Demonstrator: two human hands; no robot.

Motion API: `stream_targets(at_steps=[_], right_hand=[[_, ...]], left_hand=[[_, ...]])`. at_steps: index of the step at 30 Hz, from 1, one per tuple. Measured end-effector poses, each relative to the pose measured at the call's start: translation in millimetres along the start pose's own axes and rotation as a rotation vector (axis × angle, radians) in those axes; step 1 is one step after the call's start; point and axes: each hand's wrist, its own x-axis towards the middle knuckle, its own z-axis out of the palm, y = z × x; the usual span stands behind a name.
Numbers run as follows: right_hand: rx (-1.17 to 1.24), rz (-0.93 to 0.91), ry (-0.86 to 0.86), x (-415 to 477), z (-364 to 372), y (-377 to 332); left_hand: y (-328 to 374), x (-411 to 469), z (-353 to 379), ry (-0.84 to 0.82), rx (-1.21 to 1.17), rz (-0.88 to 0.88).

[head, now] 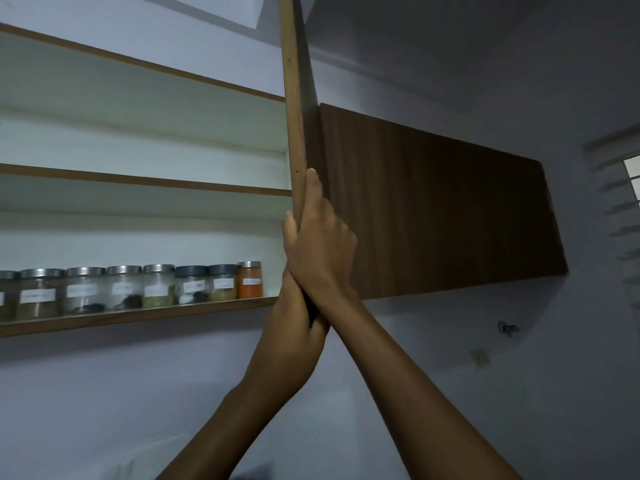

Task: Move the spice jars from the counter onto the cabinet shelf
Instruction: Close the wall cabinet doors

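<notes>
Several labelled spice jars [124, 289] stand in a row on the lowest cabinet shelf [138, 315]. An orange-filled jar [249, 279] closes the row at its right end. The open cabinet door [294, 98] shows edge-on in the middle of the view. My right hand [320, 244] grips the door's edge, thumb on the left side and fingers on the outer face. My left hand [298, 310] sits just below it at the door's bottom corner, crossed under my right wrist, with its fingers mostly hidden. Neither hand holds a jar.
Two upper shelves [145, 181] hold nothing I can see. A closed dark wood cabinet door [433, 202] lies to the right. A window with slats [623, 188] is at the far right edge. Bare wall runs below the cabinets.
</notes>
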Motion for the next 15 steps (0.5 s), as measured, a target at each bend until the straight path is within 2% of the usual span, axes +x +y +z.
stream_targets(at_steps=[8, 15], right_hand=[[-0.217, 0.052, 0.023, -19.8, 70.4, -61.2], [-0.265, 0.065, -0.003, -32.2, 126.2, -89.6]], left_hand=[[-46.8, -7.3, -73.0, 0.036, 0.047, -0.034], [-91.8, -7.7, -113.8, 0.087, 0.035, -0.091]])
